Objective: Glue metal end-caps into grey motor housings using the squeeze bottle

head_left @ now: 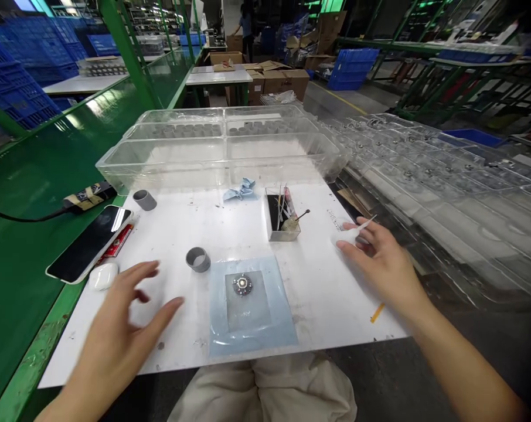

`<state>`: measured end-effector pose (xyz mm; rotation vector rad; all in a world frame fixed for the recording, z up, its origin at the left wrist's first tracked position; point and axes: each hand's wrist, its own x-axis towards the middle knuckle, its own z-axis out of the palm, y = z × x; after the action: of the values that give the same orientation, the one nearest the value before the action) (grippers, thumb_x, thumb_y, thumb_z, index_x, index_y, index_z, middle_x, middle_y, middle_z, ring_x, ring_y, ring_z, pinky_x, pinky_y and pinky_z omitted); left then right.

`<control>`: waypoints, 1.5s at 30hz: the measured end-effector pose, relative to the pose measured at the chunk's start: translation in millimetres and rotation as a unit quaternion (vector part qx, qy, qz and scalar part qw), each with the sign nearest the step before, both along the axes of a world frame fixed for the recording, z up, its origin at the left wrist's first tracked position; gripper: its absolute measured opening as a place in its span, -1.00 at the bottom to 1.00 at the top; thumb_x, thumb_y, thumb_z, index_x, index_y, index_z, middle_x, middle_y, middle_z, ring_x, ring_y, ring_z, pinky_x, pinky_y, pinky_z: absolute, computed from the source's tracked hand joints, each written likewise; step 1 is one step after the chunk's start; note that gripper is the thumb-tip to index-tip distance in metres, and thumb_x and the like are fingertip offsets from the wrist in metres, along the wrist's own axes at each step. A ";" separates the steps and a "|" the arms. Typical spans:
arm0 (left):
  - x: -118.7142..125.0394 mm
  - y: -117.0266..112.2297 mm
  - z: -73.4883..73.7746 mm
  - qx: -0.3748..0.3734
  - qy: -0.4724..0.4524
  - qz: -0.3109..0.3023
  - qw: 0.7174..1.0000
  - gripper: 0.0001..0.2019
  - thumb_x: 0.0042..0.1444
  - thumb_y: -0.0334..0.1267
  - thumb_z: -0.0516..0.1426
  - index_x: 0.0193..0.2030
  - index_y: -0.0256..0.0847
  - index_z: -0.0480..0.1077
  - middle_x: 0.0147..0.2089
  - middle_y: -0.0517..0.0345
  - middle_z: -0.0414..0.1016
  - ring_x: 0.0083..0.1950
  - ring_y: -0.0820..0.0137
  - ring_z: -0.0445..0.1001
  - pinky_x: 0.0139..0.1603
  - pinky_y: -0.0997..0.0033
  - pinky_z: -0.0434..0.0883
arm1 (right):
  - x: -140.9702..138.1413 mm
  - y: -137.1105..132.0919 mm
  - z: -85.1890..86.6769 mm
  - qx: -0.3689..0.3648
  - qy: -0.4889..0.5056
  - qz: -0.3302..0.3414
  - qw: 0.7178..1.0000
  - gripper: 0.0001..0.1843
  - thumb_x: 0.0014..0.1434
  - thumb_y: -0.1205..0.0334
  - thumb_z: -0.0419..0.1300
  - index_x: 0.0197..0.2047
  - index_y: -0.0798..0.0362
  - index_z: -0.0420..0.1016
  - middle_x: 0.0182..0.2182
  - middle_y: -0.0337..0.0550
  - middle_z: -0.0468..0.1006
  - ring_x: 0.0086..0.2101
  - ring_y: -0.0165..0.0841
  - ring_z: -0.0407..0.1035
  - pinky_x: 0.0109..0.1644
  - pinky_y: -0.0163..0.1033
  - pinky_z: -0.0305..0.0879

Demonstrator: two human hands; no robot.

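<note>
My left hand (123, 325) hovers over the left part of the table, fingers apart and nothing in them. The nearest thing to it is a short grey ring (198, 259), standing to the right of its fingertips. At the table's right side my right hand (377, 258) grips a small white squeeze bottle (348, 235) with a thin pointed nozzle, partly hidden by the fingers. Between my hands, a round part with a pale centre and small dots around it (242, 284) lies on a translucent square pad (248, 313) over a blue sheet (283, 322).
A clear box (284, 235) holds tweezers and a small brush-like tool. Behind it are a crumpled blue cloth (241, 190) and clear trays (169, 170) with grey rings. A phone (89, 243), white case (104, 275) and another grey ring (145, 200) lie left. Clear trays (424, 176) stand right.
</note>
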<state>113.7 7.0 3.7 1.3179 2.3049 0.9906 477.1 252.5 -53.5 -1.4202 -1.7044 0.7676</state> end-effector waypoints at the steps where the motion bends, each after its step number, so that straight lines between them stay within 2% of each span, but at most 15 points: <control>1: 5.5 15.8 -3.5 -0.006 0.015 -0.026 1.000 -0.41 0.24 0.05 0.25 0.34 -0.03 0.26 0.31 -0.04 0.35 -0.07 0.18 0.44 -0.38 0.31 0.49 | -2.3 0.7 1.8 -0.012 0.003 0.015 1.000 -0.40 0.17 -0.07 0.39 0.21 -0.06 0.45 0.18 0.03 0.60 0.18 0.01 0.47 0.35 0.21 0.30; 4: 13.5 56.5 -9.9 -0.022 0.008 -0.055 0.998 -0.34 0.24 0.01 0.25 0.41 -0.08 0.21 0.30 -0.05 0.38 -0.04 0.15 0.44 -0.11 0.14 0.47 | -3.8 -6.4 8.1 -0.023 0.042 0.020 0.999 -0.55 0.26 -0.10 0.31 0.12 -0.05 0.54 0.11 0.01 0.65 0.16 0.00 0.50 0.37 0.19 0.30; 7: 13.0 67.2 -9.2 -0.047 -0.033 -0.036 0.998 -0.41 0.23 0.05 0.26 0.36 -0.01 0.32 0.11 0.04 0.54 -0.16 0.19 0.46 -0.07 0.08 0.42 | -0.9 -28.3 13.5 -0.021 0.099 -0.006 0.995 -0.45 0.29 -0.10 0.30 0.27 -0.09 0.46 0.09 -0.03 0.67 0.18 -0.04 0.49 0.40 0.16 0.28; 9: 15.0 57.8 -8.0 -0.052 -0.070 -0.027 0.996 -0.41 0.23 0.10 0.26 0.35 0.02 0.35 -0.04 0.10 0.57 -0.22 0.24 0.48 -0.10 0.14 0.45 | -0.5 -49.4 17.0 -0.029 0.114 -0.025 0.993 -0.41 0.28 -0.11 0.30 0.31 -0.12 0.44 0.08 -0.06 0.68 0.13 -0.05 0.54 0.36 0.13 0.35; 11: 21.2 42.1 -9.0 -0.045 -0.164 -0.022 0.985 -0.38 0.21 0.13 0.28 0.36 0.02 0.34 -0.16 0.17 0.58 -0.23 0.28 0.52 -0.09 0.23 0.48 | -3.6 -72.5 20.7 -0.052 0.113 -0.032 0.992 -0.43 0.27 -0.12 0.31 0.29 -0.13 0.49 0.06 -0.08 0.69 0.00 -0.08 0.61 0.21 0.06 0.51; 14: 35.2 19.9 -15.6 -0.040 -0.370 -0.003 0.928 -0.42 0.10 0.07 0.40 0.23 -0.03 0.47 -0.18 0.19 0.62 -0.17 0.32 0.57 -0.08 0.38 0.50 | -15.1 -104.1 24.6 -0.078 0.123 -0.037 0.989 -0.49 0.23 -0.08 0.37 0.21 -0.13 0.59 -0.07 -0.10 0.75 -0.15 -0.13 0.65 -0.06 -0.08 0.64; 17: 46.7 7.3 -23.4 -0.048 -0.455 0.002 0.889 -0.49 -0.04 -0.04 0.49 0.05 -0.08 0.57 -0.07 0.13 0.65 -0.16 0.32 0.58 -0.18 0.48 0.52 | -30.3 -125.4 20.8 -0.072 0.166 -0.034 0.983 -0.60 0.16 0.03 0.46 0.06 -0.12 0.68 -0.20 -0.12 0.76 -0.25 -0.18 0.64 -0.31 -0.23 0.59; 19: 49.8 3.6 -26.6 -0.044 -0.450 -0.005 0.892 -0.53 -0.05 -0.09 0.50 0.02 -0.07 0.60 -0.04 0.10 0.65 -0.18 0.33 0.58 -0.23 0.51 0.54 | -40.3 -134.0 13.8 -0.043 0.202 -0.015 0.978 -0.73 0.15 0.08 0.47 -0.07 -0.12 0.71 -0.23 -0.15 0.73 -0.35 -0.25 0.59 -0.43 -0.28 0.48; 22: 46.8 0.4 -29.5 -0.026 -0.396 -0.037 0.917 -0.61 -0.03 -0.13 0.49 -0.02 -0.01 0.63 0.07 0.10 0.64 -0.03 0.28 0.60 -0.13 0.54 0.56 | -55.1 -143.5 3.5 -0.012 0.264 0.031 0.964 -0.89 0.25 0.09 0.39 -0.16 -0.13 0.69 -0.27 -0.17 0.67 -0.44 -0.33 0.47 -0.48 -0.26 0.35; 25: 38.9 -2.4 -33.8 -0.022 -0.339 -0.097 0.935 -0.64 0.03 -0.19 0.47 0.00 0.07 0.63 0.15 0.14 0.62 0.16 0.25 0.55 0.05 0.56 0.53 | -70.8 -152.6 -0.3 0.006 0.313 0.085 0.946 -0.74 0.39 -0.02 0.21 -0.14 -0.09 0.67 -0.32 -0.15 0.61 -0.45 -0.32 0.41 -0.44 -0.20 0.32; 27: 34.3 -3.9 -37.5 -0.024 -0.327 -0.116 0.937 -0.64 0.06 -0.21 0.46 0.01 0.10 0.61 0.16 0.16 0.61 0.19 0.26 0.54 0.08 0.56 0.52 | -81.5 -157.3 0.6 0.029 0.318 0.115 0.941 -0.62 0.41 -0.10 0.14 -0.12 -0.03 0.67 -0.35 -0.12 0.57 -0.43 -0.29 0.40 -0.41 -0.16 0.31; 31: 30.5 -5.6 -42.5 -0.060 -0.335 -0.088 0.936 -0.61 0.06 -0.13 0.45 0.05 0.06 0.59 0.07 0.15 0.64 -0.08 0.35 0.60 -0.17 0.61 0.54 | -100.9 -158.6 5.8 0.101 0.300 0.177 0.932 -0.67 0.39 -0.02 0.20 -0.04 0.05 0.63 -0.42 -0.14 0.52 -0.44 -0.28 0.36 -0.40 -0.14 0.22; 35: 28.9 -7.5 -43.8 -0.096 -0.339 -0.073 0.933 -0.52 0.08 -0.02 0.43 0.13 -0.02 0.55 -0.30 0.21 0.62 -0.35 0.43 0.50 -0.33 0.59 0.48 | -111.8 -156.1 8.6 0.118 0.282 0.182 0.934 -0.67 0.43 0.02 0.15 -0.07 0.07 0.61 -0.42 -0.14 0.53 -0.46 -0.31 0.31 -0.41 -0.16 0.19; 37: 27.9 -8.0 -44.5 -0.098 -0.345 -0.082 0.930 -0.50 0.09 0.00 0.41 0.15 -0.03 0.53 -0.37 0.23 0.58 -0.37 0.42 0.48 -0.35 0.57 0.45 | -113.5 -156.3 8.0 0.097 0.280 0.173 0.939 -0.65 0.42 0.00 0.14 -0.11 0.08 0.62 -0.45 -0.16 0.51 -0.47 -0.33 0.30 -0.41 -0.17 0.18; 45: 29.3 -5.3 -44.3 -0.105 -0.342 -0.076 0.931 -0.51 0.07 -0.01 0.42 0.13 -0.01 0.54 -0.34 0.23 0.58 -0.35 0.42 0.45 -0.37 0.57 0.42 | -116.2 -155.4 7.2 0.104 0.272 0.180 0.940 -0.69 0.42 0.06 0.16 -0.11 0.10 0.63 -0.44 -0.16 0.55 -0.47 -0.34 0.34 -0.40 -0.16 0.22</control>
<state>142.9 1.7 -40.6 0.8604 1.6910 0.9288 361.0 97.2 -46.3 -0.6663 -1.5534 1.0290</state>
